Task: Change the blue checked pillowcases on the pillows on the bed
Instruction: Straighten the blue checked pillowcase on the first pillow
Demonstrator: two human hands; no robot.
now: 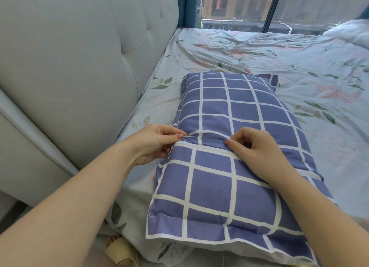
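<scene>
Up close, I watch both hands work at the flap of a pillowcase [219, 114], blue with white checks, on a pillow lying lengthwise across the near side of the bed [299, 52]. My view comes from the head camera, looking down along two bare forearms. The left hand [157, 142] reaches in from the left, wrist bent, thumb and forefinger pinched shut on the white-edged hem at the case's left side. The right hand [257, 146] lies knuckles-up on the pillow, fingers curled, thumb and fingertips closed on the same hem near the middle. That hem runs across the pillow from one hand to the other, the nearer layer of cloth lapping over the farther one.

The pillow rests on a rumpled sheet [259, 46] printed with pink flowers and green leaves. A pale grey tufted headboard [79, 56] rises along the left. Beyond the bed, a window [249, 5] with a dark frame looks onto a brick building, a teal curtain [190, 5] at its left edge. A white pillow or duvet [347, 32], I cannot tell which, sits at the far right. A foot in a yellow slipper [121, 250] shows at the bottom edge.
</scene>
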